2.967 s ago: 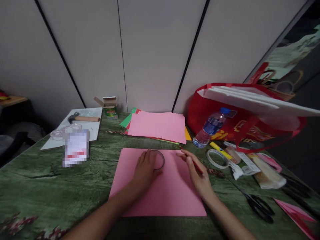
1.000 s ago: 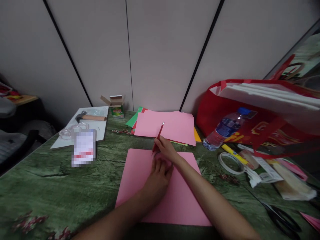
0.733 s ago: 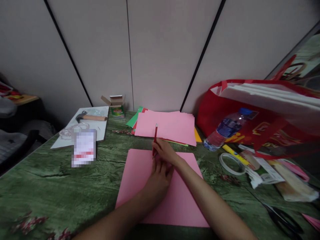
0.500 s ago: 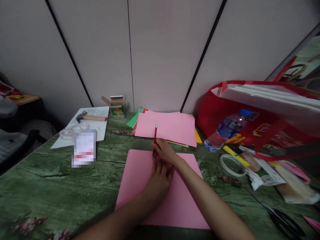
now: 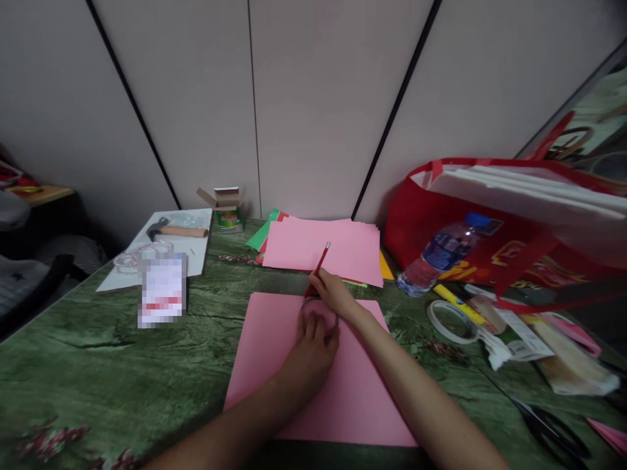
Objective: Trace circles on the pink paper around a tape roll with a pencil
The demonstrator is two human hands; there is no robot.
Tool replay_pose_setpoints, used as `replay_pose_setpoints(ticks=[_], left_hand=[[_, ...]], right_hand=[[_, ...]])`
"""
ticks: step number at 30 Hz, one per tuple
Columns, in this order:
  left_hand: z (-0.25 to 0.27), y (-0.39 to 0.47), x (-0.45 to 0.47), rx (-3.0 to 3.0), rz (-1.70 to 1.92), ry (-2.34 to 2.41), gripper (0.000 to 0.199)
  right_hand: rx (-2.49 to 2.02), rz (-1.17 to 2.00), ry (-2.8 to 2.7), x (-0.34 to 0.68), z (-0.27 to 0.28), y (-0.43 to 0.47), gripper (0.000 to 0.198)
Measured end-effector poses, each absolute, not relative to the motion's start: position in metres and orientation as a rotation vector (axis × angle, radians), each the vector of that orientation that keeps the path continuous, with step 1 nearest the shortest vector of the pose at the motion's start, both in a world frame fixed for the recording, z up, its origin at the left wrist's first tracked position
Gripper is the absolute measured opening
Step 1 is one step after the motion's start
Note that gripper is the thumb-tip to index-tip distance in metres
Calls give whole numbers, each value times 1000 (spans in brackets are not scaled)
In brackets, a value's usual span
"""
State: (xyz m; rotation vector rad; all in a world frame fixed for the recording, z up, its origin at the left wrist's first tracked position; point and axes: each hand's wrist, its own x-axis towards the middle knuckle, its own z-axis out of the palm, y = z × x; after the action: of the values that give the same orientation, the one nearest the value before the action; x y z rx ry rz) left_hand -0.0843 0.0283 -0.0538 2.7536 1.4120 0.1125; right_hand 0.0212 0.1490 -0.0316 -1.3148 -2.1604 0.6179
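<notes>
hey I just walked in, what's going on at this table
A person's left hand rests at a thin ring on pink paper. The right hand grips a red pencil, its lower end by the ring's far edge. More paper is stacked behind. A tape roll and scissors lie to the right.

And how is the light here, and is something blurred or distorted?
In the head view, light is dim, without strong glare on the pink sheet; there too, the red bag looks stretched toward the right edge, the white item is pixelated, and the red pencil has an unclear tip.
</notes>
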Motion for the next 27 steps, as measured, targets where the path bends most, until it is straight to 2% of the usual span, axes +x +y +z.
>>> replay_pose_setpoints(ticks=[10, 18, 23, 27], left_hand=[[-49, 29, -84, 2742, 124, 1456, 49], [-49, 29, -85, 2629, 391, 1531, 46], [-25, 35, -92, 2406, 219, 1527, 46], [-4, 45, -101, 2423, 22, 1401, 57]], right_hand=[[-1307, 612, -2088, 41, -42, 150, 20], [-1323, 590, -2029, 59, -46, 145, 23], [-1321, 573, -2013, 73, -46, 135, 28], [-1326, 554, -2006, 82, -43, 123, 30]])
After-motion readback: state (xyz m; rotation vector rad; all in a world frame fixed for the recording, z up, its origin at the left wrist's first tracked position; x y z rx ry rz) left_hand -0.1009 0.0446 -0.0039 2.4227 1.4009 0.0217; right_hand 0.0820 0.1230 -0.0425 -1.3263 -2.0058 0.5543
